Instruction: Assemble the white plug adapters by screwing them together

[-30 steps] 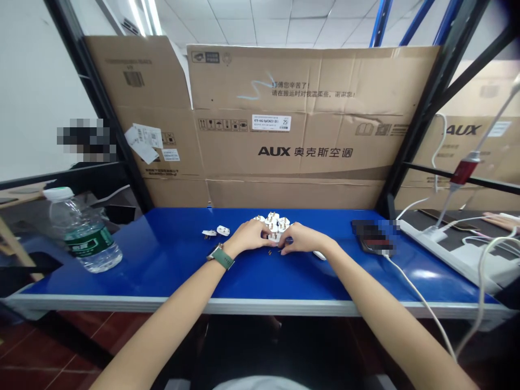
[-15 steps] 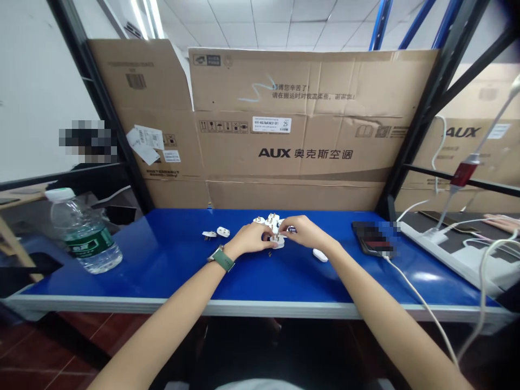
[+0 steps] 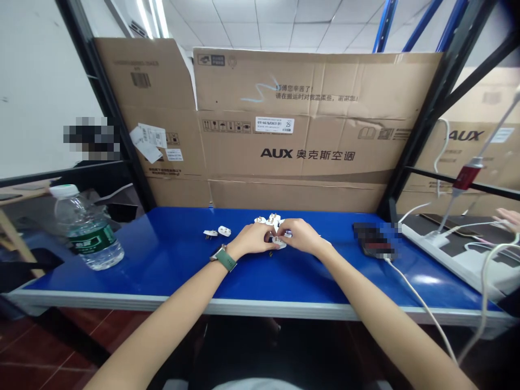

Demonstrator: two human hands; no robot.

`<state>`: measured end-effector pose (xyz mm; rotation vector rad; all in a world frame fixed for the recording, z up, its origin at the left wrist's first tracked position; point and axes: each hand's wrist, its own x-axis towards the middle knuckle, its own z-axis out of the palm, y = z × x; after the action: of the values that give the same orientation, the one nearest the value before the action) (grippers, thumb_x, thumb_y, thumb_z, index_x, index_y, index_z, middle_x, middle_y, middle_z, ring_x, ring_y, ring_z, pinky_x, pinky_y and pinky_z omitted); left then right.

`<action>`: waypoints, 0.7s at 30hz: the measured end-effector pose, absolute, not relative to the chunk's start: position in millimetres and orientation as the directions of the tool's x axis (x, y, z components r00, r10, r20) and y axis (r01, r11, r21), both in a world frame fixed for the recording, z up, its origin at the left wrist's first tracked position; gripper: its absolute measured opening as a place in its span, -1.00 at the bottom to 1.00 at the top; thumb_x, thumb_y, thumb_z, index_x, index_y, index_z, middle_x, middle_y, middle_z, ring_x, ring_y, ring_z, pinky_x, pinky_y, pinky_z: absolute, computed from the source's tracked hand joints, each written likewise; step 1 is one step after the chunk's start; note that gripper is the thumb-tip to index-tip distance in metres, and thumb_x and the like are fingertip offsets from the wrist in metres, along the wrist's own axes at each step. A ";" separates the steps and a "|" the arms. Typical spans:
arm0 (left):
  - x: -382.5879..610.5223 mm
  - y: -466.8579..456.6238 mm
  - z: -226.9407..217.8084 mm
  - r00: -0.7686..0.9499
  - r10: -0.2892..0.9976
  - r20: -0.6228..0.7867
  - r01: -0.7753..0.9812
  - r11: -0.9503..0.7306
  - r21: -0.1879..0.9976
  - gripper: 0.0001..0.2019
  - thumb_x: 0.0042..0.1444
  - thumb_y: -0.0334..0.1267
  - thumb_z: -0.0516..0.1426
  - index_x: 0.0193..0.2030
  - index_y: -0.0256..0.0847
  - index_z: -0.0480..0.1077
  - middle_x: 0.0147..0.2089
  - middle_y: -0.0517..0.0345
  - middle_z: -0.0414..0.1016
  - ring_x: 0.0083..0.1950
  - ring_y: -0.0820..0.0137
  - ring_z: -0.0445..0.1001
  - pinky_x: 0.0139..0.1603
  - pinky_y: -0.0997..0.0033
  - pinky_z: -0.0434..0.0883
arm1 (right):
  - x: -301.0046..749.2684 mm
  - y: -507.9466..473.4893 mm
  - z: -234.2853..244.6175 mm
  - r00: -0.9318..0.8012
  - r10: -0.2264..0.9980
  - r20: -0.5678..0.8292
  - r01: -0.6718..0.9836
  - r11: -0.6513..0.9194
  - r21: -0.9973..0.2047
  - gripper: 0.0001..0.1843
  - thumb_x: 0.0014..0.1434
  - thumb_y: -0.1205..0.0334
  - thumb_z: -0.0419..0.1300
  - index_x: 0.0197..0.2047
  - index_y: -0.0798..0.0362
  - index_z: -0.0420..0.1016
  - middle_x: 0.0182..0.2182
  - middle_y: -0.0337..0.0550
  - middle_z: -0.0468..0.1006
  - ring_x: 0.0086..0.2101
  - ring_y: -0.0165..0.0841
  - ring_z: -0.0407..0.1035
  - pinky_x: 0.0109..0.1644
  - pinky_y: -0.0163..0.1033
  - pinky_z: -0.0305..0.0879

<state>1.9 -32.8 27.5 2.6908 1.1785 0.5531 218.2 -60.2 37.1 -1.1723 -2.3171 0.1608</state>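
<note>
In the head view my left hand [image 3: 254, 238], with a green-banded watch at the wrist, is closed on a small white power plug [image 3: 280, 244] just above the blue table. My right hand [image 3: 299, 234] is closed in a pinch against the same plug; its fingertips hide what is between them. Right behind the hands is a cluster of white plug parts [image 3: 273, 218] with brass pins. A tiny brass piece [image 3: 271, 254] lies below my left fingertips. Two more plug parts, one with pins downward [image 3: 210, 234] and one rounded [image 3: 225, 231], lie to the left.
A water bottle [image 3: 87, 230] stands at the left of the blue table [image 3: 170, 271]. On the right lie a phone [image 3: 374, 241] with a white cable and a white power strip [image 3: 455, 262]. Another person's hand [image 3: 507, 219] shows at the far right. A cardboard sheet [image 3: 304, 130] stands behind.
My right hand has shifted slightly and its forearm now covers most of the white piece beside it. The view has moved a little. Another person's hand at the far right has risen.
</note>
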 end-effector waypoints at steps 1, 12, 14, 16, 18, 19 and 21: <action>2.3 -32.8 26.9 0.621 0.737 0.268 0.681 -0.676 0.282 -0.63 0.07 0.16 0.34 -0.15 -0.05 0.56 -0.27 0.21 0.62 -0.20 0.25 0.56 -0.31 0.40 0.23 | 217.4 -60.7 36.8 -0.471 0.784 0.404 0.728 0.604 -0.323 -0.88 0.20 0.34 0.29 -0.24 -0.01 0.67 -0.18 -0.16 0.69 -0.18 -0.31 0.54 -0.16 -0.34 0.28; 4.9 -32.5 24.3 0.613 0.748 0.255 0.701 -0.663 0.261 -0.59 0.06 0.18 0.34 -0.16 -0.08 0.52 -0.24 0.22 0.61 -0.19 0.28 0.55 -0.32 0.40 0.23 | 211.1 -64.2 35.7 -0.424 0.842 0.334 0.810 0.517 -0.277 -0.87 0.19 0.29 0.31 -0.21 -0.03 0.71 -0.15 -0.10 0.66 -0.15 -0.26 0.53 -0.16 -0.32 0.28; 5.2 -33.3 24.5 0.610 0.751 0.253 0.703 -0.661 0.265 -0.60 0.06 0.18 0.34 -0.15 -0.08 0.52 -0.24 0.22 0.61 -0.20 0.28 0.55 -0.33 0.40 0.23 | 212.8 -62.1 34.0 -0.423 0.844 0.329 0.805 0.517 -0.291 -0.86 0.18 0.29 0.32 -0.21 -0.04 0.73 -0.17 -0.11 0.68 -0.16 -0.26 0.54 -0.16 -0.32 0.29; 5.4 -34.0 24.6 0.610 0.752 0.251 0.701 -0.659 0.271 -0.59 0.06 0.19 0.34 -0.16 -0.08 0.52 -0.24 0.21 0.61 -0.20 0.28 0.55 -0.33 0.41 0.23 | 215.0 -60.1 32.9 -0.427 0.845 0.322 0.797 0.520 -0.307 -0.86 0.18 0.27 0.33 -0.21 -0.06 0.74 -0.20 -0.13 0.70 -0.17 -0.26 0.55 -0.16 -0.32 0.29; 5.5 -34.5 24.7 0.609 0.754 0.246 0.700 -0.656 0.281 -0.58 0.06 0.20 0.34 -0.15 -0.09 0.52 -0.24 0.20 0.62 -0.20 0.28 0.55 -0.32 0.41 0.24 | 216.6 -58.8 32.9 -0.435 0.844 0.315 0.792 0.525 -0.313 -0.85 0.18 0.26 0.34 -0.21 -0.08 0.75 -0.23 -0.15 0.71 -0.19 -0.26 0.56 -0.17 -0.32 0.29; 5.6 -34.6 24.8 0.608 0.755 0.244 0.700 -0.655 0.285 -0.57 0.06 0.20 0.34 -0.15 -0.09 0.52 -0.24 0.20 0.61 -0.20 0.28 0.55 -0.32 0.41 0.24 | 216.9 -58.7 33.3 -0.437 0.843 0.313 0.791 0.526 -0.312 -0.85 0.18 0.26 0.33 -0.21 -0.09 0.75 -0.23 -0.15 0.71 -0.19 -0.26 0.56 -0.18 -0.32 0.29; 5.7 -34.6 24.8 0.608 0.756 0.243 0.699 -0.655 0.288 -0.58 0.07 0.20 0.33 -0.15 -0.10 0.52 -0.24 0.19 0.62 -0.21 0.28 0.56 -0.31 0.41 0.26 | 216.1 -59.3 34.7 -0.434 0.846 0.310 0.796 0.521 -0.307 -0.84 0.17 0.28 0.33 -0.21 -0.08 0.75 -0.23 -0.14 0.71 -0.20 -0.26 0.57 -0.18 -0.32 0.29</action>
<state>5.7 -34.6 24.8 2.6677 1.2161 0.5186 216.1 -59.3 34.7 -1.3465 -2.3416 0.1586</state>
